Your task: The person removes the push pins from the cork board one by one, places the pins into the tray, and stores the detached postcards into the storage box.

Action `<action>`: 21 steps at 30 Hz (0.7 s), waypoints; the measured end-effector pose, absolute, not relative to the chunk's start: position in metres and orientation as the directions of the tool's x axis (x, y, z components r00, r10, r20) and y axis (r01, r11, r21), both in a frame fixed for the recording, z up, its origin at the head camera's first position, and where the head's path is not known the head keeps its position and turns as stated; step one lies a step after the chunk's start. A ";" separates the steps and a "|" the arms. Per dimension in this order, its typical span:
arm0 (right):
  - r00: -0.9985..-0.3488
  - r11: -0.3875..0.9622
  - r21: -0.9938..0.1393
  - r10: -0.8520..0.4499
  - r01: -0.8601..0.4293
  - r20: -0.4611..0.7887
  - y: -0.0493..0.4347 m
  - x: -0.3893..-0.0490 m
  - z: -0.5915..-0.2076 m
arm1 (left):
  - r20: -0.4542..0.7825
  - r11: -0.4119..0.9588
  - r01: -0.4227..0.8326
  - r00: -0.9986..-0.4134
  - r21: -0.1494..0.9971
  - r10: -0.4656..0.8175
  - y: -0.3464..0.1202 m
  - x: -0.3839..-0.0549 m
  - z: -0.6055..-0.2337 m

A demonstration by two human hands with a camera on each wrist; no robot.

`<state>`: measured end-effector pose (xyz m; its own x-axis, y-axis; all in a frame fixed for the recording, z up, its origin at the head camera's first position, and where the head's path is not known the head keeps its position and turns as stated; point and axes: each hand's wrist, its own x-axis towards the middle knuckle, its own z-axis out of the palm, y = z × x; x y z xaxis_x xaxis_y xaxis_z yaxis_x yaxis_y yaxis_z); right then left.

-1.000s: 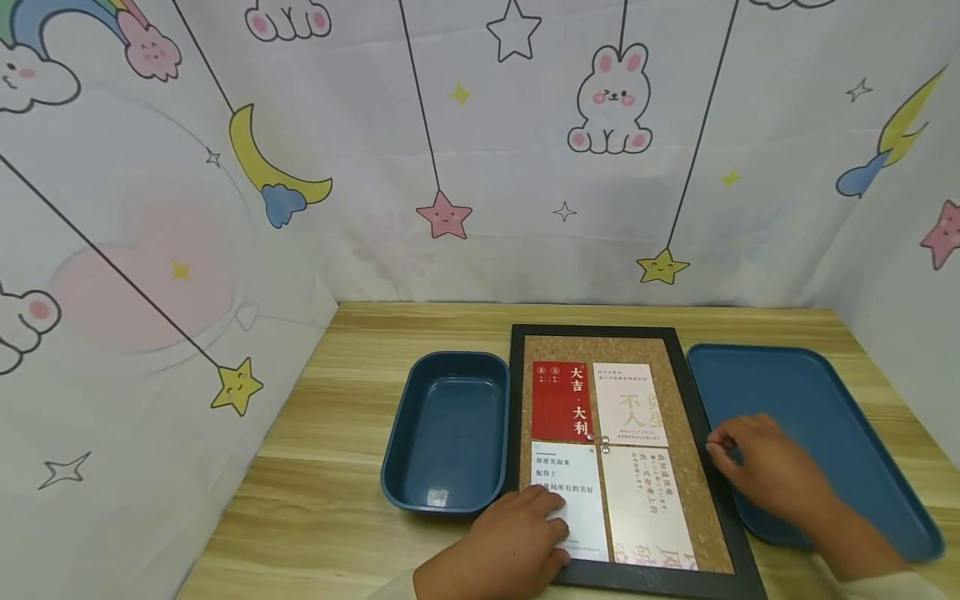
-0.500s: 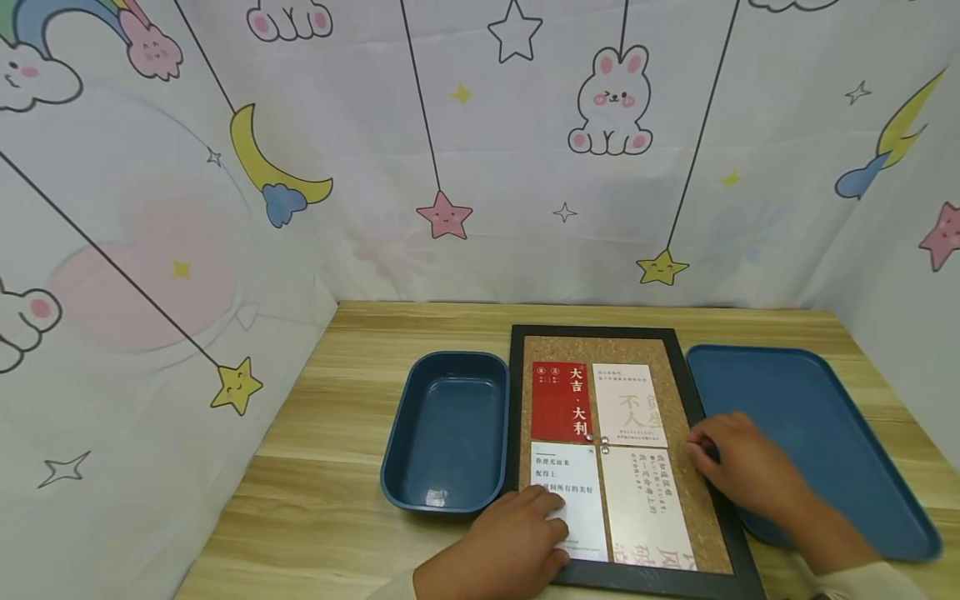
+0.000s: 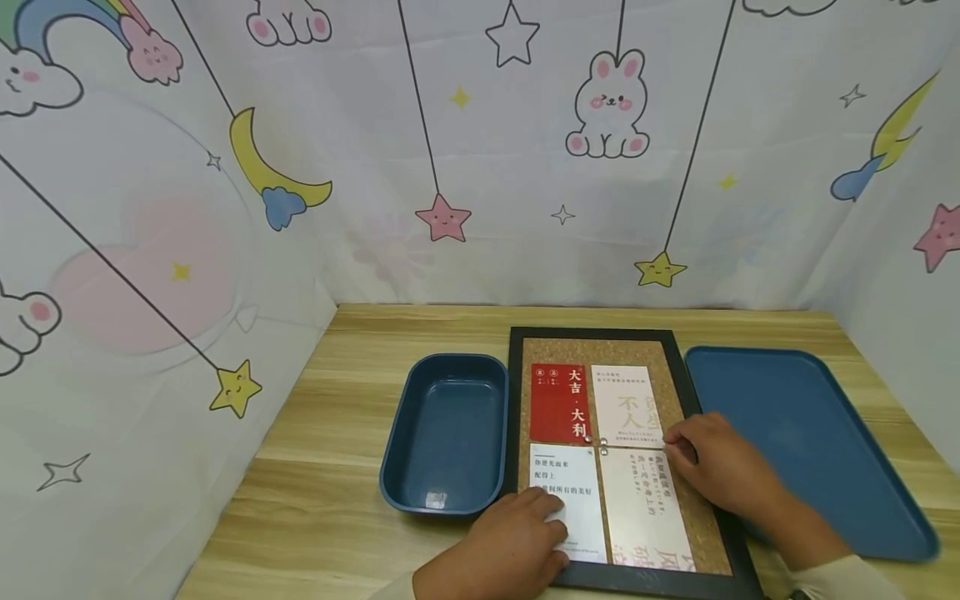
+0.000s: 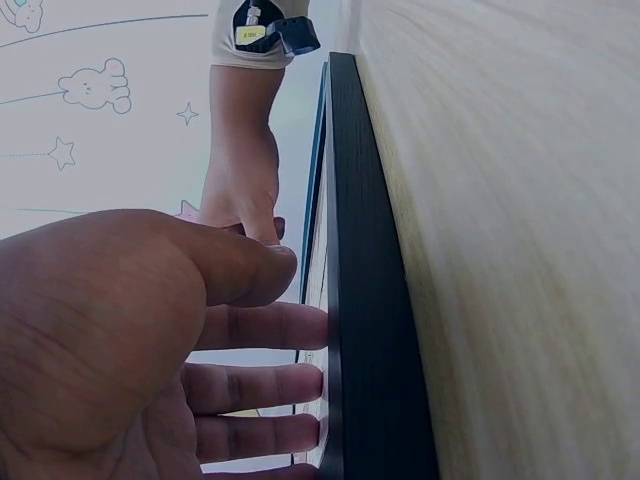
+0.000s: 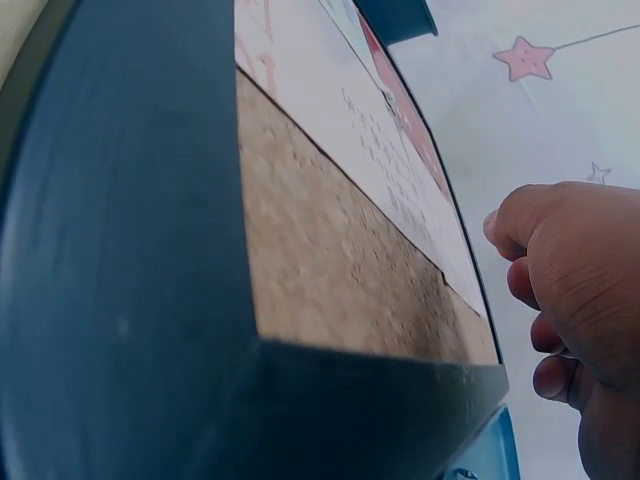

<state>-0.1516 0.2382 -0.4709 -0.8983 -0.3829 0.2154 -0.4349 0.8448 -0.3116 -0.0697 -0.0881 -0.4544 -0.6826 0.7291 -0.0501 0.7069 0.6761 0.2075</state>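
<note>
A cork board (image 3: 708,533) with a black frame lies on the table, bearing a red card (image 3: 557,404), a pale pink card (image 3: 618,392), a white card (image 3: 551,475) and a cream card (image 3: 637,517). Small silver round-headed pins (image 3: 603,447) sit where the cards' inner corners meet. My left hand (image 3: 506,542) rests on the white card, its fingers (image 4: 265,327) fairly straight at the frame's edge. My right hand (image 3: 723,462) is at the pink card's lower right corner. Its thumb and forefinger meet in a pinch; the small thing between them is mostly hidden.
A deep blue container (image 3: 397,467) stands left of the board. On the right a shallow blue tray (image 3: 847,417) lies close to the frame. Behind the wooden table (image 3: 300,500) hangs a white cloth (image 3: 510,142) with cartoon prints.
My right hand has moved left from the tray's edge, over the frame, to the corner of the pink card. The left hand stays on the white card.
</note>
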 end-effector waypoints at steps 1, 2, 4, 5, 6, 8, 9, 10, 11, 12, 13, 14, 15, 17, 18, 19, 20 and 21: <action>-0.900 0.845 -0.316 -0.382 -0.432 0.210 0.237 -0.152 -0.471 | -0.047 0.675 0.708 -0.682 0.206 0.730 -0.088 -0.070 -0.455; -0.900 0.842 -0.322 -0.383 -0.432 0.206 0.235 -0.152 -0.471 | -0.046 0.674 0.709 -0.681 0.205 0.731 -0.088 -0.070 -0.455; -0.900 0.839 -0.331 -0.385 -0.433 0.201 0.233 -0.152 -0.472 | -0.046 0.674 0.709 -0.681 0.209 0.731 -0.089 -0.070 -0.455; -0.899 0.838 -0.330 -0.387 -0.435 0.204 0.232 -0.152 -0.473 | -0.049 0.674 0.707 -0.681 0.214 0.730 -0.089 -0.070 -0.455; -0.898 0.837 -0.329 -0.388 -0.437 0.206 0.231 -0.152 -0.473 | -0.051 0.674 0.706 -0.682 0.218 0.730 -0.089 -0.070 -0.455; -0.894 0.835 -0.322 -0.393 -0.445 0.217 0.229 -0.153 -0.474 | -0.056 0.676 0.702 -0.683 0.221 0.728 -0.089 -0.070 -0.455; -0.892 0.834 -0.319 -0.395 -0.449 0.222 0.228 -0.154 -0.475 | -0.057 0.677 0.702 -0.684 0.220 0.727 -0.089 -0.070 -0.455; -0.890 0.834 -0.317 -0.396 -0.452 0.225 0.227 -0.154 -0.476 | -0.058 0.678 0.702 -0.684 0.219 0.727 -0.089 -0.070 -0.454; -0.889 0.833 -0.315 -0.398 -0.454 0.228 0.226 -0.155 -0.476 | -0.058 0.679 0.701 -0.685 0.219 0.726 -0.089 -0.070 -0.454; -0.888 0.833 -0.315 -0.400 -0.456 0.227 0.224 -0.155 -0.476 | -0.058 0.679 0.701 -0.685 0.217 0.726 -0.089 -0.070 -0.454; -0.888 0.833 -0.314 -0.400 -0.456 0.227 0.223 -0.156 -0.476 | -0.058 0.680 0.701 -0.685 0.215 0.726 -0.088 -0.070 -0.454; -0.888 0.833 -0.315 -0.400 -0.455 0.226 0.221 -0.156 -0.477 | -0.058 0.680 0.702 -0.686 0.213 0.726 -0.088 -0.070 -0.454; -0.889 0.832 -0.318 -0.401 -0.455 0.224 0.219 -0.156 -0.477 | -0.058 0.680 0.701 -0.686 0.213 0.725 -0.088 -0.070 -0.454; -0.888 0.829 -0.322 -0.402 -0.457 0.225 0.216 -0.156 -0.477 | -0.059 0.682 0.700 -0.687 0.212 0.724 -0.088 -0.070 -0.453; -0.884 0.825 -0.322 -0.407 -0.464 0.229 0.215 -0.157 -0.476 | -0.059 0.682 0.700 -0.688 0.211 0.724 -0.088 -0.070 -0.453; -0.881 0.823 -0.321 -0.409 -0.468 0.237 0.213 -0.157 -0.477 | -0.057 0.682 0.701 -0.688 0.209 0.724 -0.088 -0.070 -0.453; -0.877 0.819 -0.320 -0.414 -0.476 0.245 0.211 -0.157 -0.477 | -0.055 0.683 0.701 -0.688 0.206 0.724 -0.088 -0.069 -0.453; -0.871 0.815 -0.318 -0.419 -0.485 0.255 0.210 -0.157 -0.477 | -0.052 0.683 0.703 -0.688 0.201 0.724 -0.088 -0.069 -0.453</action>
<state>-0.1569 0.2096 -0.4774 -0.8712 -0.4194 0.2550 -0.4852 0.8146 -0.3178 -0.0691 -0.0884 -0.4530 -0.6882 0.7237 -0.0518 0.7026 0.6825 0.2014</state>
